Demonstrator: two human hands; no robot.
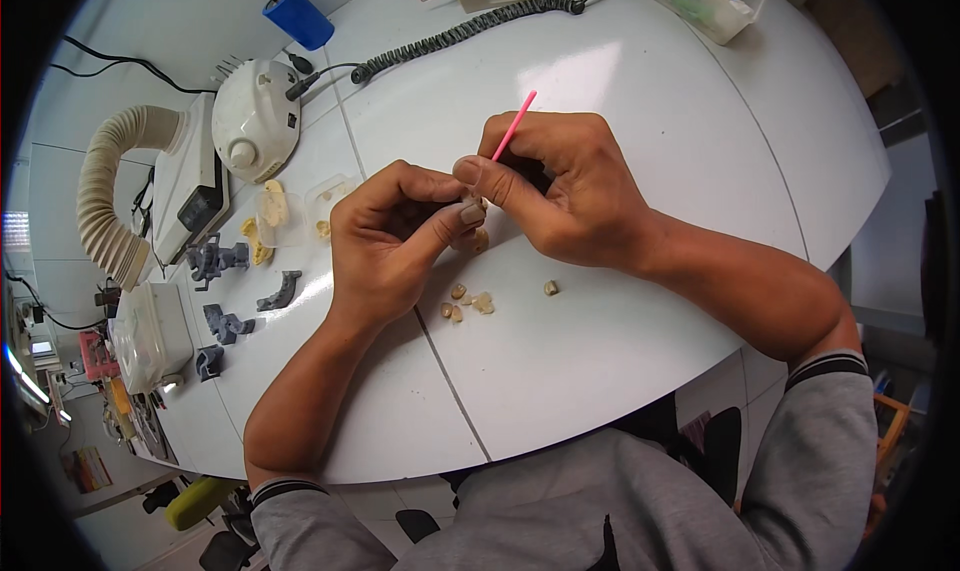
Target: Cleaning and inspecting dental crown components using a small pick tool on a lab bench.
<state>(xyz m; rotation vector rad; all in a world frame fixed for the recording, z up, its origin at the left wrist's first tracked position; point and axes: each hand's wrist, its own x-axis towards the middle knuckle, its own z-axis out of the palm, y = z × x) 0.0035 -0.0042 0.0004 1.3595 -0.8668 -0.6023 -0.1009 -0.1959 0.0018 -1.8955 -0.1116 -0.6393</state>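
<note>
Above the white table (560, 371), my left hand (385, 236) pinches a small tooth-like piece, mostly covered by thumb and fingertips. My right hand (575, 191) grips a thin pink stick (516, 123) between thumb and fingers, its upper end pointing up and away. The stick's lower end is hidden where both hands meet. Just below the left fingertips shows a yellowish piece (481, 241). Nearer me lie several small tooth-coloured pieces, among them a pale one (483, 303). Apart from them, to the right, sits a single tooth-like piece (551, 288).
At left are several grey dental models (217, 259), a clear container (283, 221), a white control unit (255, 121) with a coiled cord (470, 37), and a ribbed hose (100, 191). A blue cup (298, 19) and a translucent box (700, 3) stand farther back.
</note>
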